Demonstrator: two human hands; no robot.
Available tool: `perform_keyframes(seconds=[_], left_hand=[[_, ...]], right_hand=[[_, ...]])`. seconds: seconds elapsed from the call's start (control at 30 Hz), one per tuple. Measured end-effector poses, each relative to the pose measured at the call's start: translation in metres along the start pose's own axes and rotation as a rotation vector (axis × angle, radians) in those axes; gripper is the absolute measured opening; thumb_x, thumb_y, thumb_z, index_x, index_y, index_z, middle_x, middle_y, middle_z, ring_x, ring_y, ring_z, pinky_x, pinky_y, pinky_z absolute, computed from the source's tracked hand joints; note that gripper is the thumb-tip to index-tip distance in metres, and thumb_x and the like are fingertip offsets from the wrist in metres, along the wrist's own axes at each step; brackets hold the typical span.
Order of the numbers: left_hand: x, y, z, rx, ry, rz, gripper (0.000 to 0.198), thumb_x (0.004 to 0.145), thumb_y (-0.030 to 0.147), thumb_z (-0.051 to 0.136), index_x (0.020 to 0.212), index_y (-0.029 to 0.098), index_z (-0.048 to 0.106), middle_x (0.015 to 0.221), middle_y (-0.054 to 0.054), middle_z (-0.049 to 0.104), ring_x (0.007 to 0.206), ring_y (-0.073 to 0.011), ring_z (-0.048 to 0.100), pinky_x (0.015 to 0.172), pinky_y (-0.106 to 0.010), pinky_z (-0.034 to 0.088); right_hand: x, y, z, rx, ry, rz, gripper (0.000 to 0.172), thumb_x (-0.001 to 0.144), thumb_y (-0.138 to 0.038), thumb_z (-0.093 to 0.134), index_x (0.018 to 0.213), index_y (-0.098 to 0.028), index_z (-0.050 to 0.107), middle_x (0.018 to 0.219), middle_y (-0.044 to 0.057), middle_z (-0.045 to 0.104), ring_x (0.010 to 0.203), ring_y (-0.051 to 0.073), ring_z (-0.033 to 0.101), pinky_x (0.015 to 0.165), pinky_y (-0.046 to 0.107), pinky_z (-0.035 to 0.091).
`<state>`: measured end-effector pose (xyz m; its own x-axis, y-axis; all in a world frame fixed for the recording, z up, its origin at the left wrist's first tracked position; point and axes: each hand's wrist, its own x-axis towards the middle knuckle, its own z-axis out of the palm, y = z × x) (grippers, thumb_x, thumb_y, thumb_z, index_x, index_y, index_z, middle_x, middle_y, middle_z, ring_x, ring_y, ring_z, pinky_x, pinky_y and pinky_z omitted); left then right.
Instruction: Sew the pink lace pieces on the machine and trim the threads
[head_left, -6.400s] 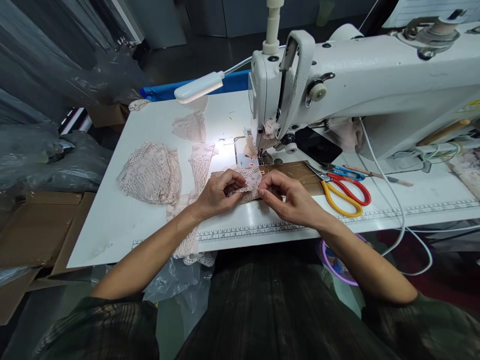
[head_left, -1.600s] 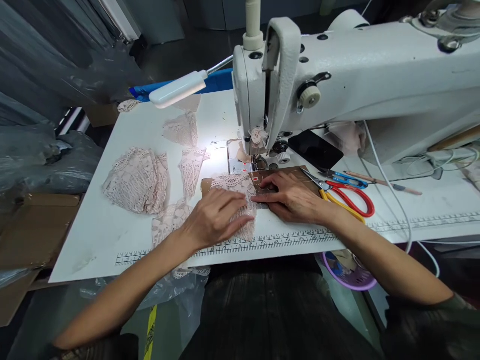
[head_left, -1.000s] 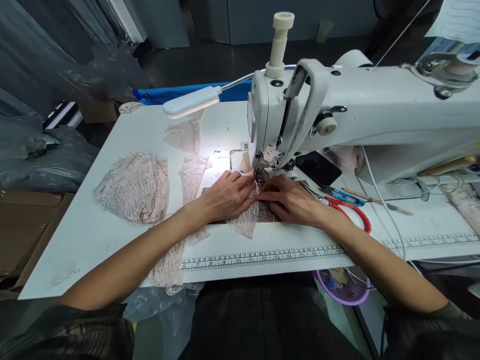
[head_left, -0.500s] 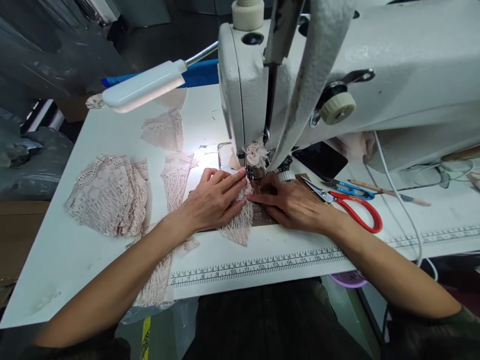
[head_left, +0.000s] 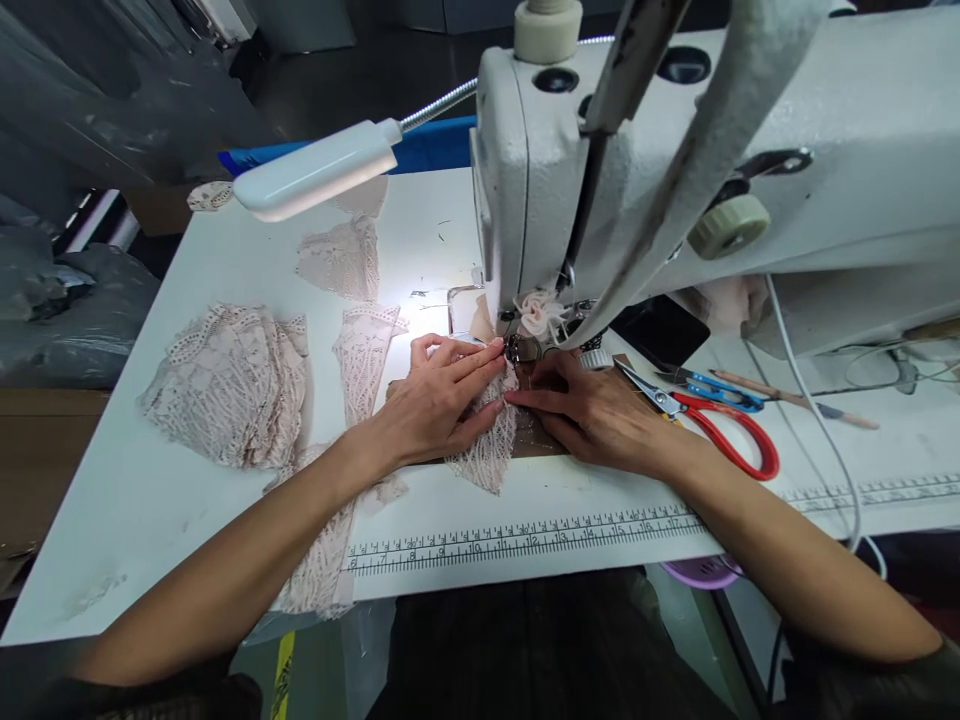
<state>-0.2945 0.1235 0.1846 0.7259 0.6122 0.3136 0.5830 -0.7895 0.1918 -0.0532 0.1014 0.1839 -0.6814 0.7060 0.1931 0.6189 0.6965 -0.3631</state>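
A pale pink lace piece (head_left: 487,455) lies under the presser foot (head_left: 517,348) of a white sewing machine (head_left: 517,180). My left hand (head_left: 442,400) rests flat on the lace, fingers stretched toward the foot. Just right of the foot is my right hand (head_left: 592,405), palm down; its forefinger reaches the lace edge while the thumb stays apart and other fingers bend near the foot. What lies beneath both palms is hidden. A gathered pale fabric flower (head_left: 541,314) hangs at the needle area, partly covering it.
Stacked lace pieces (head_left: 229,390) lie at left, with loose lace (head_left: 365,355) nearer the machine. Red-handled scissors (head_left: 739,440), blue snips (head_left: 724,390), a pencil-like stick (head_left: 795,398) and a dark phone (head_left: 660,330) lie right. A lamp (head_left: 319,170) overhangs; a ruler strip (head_left: 517,540) edges the table.
The whole view has shifted, so the machine and table appear farther right. Both hands keep nearly the same pose on the lace at the presser foot.
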Motion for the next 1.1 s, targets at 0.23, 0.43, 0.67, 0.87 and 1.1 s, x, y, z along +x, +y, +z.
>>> perform_keyframes(seconds=[0.23, 0.43, 0.67, 0.87, 1.1], left_hand=[[-0.0011, 0.0016, 0.0019, 0.018, -0.005, -0.014, 0.04, 0.094, 0.034, 0.049, 0.128, 0.015, 0.057, 0.131, -0.015, 0.064, 0.11, -0.0312, 0.058, 0.097, -0.055, 0.034], [0.0003, 0.0038, 0.0026, 0.008, -0.021, -0.048, 0.04, 0.094, 0.035, 0.048, 0.127, 0.015, 0.058, 0.132, -0.014, 0.063, 0.111, -0.0293, 0.057, 0.098, -0.052, 0.033], [-0.0002, 0.0094, 0.006, -0.058, 0.023, -0.097, 0.04, 0.092, 0.034, 0.051, 0.125, 0.013, 0.059, 0.135, -0.015, 0.06, 0.114, -0.0304, 0.054, 0.098, -0.055, 0.034], [0.0, 0.0066, -0.0003, -0.076, -0.075, -0.102, 0.047, 0.093, 0.036, 0.05, 0.133, 0.013, 0.054, 0.144, -0.016, 0.052, 0.115, -0.0299, 0.051, 0.099, -0.054, 0.033], [0.0007, 0.0074, -0.0027, 0.042, -0.127, -0.071, 0.047, 0.097, 0.04, 0.041, 0.133, 0.013, 0.054, 0.146, -0.015, 0.05, 0.118, -0.0313, 0.05, 0.101, -0.053, 0.03]], right_hand=[[-0.0003, 0.0003, 0.0036, 0.006, 0.011, 0.019, 0.035, 0.093, -0.022, 0.053, 0.124, -0.03, 0.068, 0.111, 0.012, 0.062, 0.103, 0.027, 0.054, 0.083, 0.042, 0.049], [-0.0016, 0.0018, 0.0049, 0.024, 0.029, 0.017, 0.035, 0.092, -0.023, 0.055, 0.124, -0.029, 0.068, 0.115, 0.013, 0.061, 0.107, 0.028, 0.054, 0.085, 0.044, 0.049], [-0.0021, 0.007, 0.0075, 0.043, 0.037, 0.013, 0.034, 0.093, -0.025, 0.054, 0.124, -0.029, 0.069, 0.115, 0.012, 0.061, 0.103, 0.026, 0.057, 0.086, 0.043, 0.05], [-0.0022, 0.0058, 0.0035, 0.036, 0.046, -0.017, 0.032, 0.094, -0.026, 0.054, 0.122, -0.027, 0.069, 0.115, 0.013, 0.061, 0.107, 0.027, 0.056, 0.09, 0.046, 0.049], [-0.0024, 0.0078, 0.003, 0.058, 0.054, -0.048, 0.033, 0.093, -0.024, 0.054, 0.122, -0.028, 0.069, 0.114, 0.012, 0.061, 0.107, 0.027, 0.055, 0.09, 0.046, 0.049]])
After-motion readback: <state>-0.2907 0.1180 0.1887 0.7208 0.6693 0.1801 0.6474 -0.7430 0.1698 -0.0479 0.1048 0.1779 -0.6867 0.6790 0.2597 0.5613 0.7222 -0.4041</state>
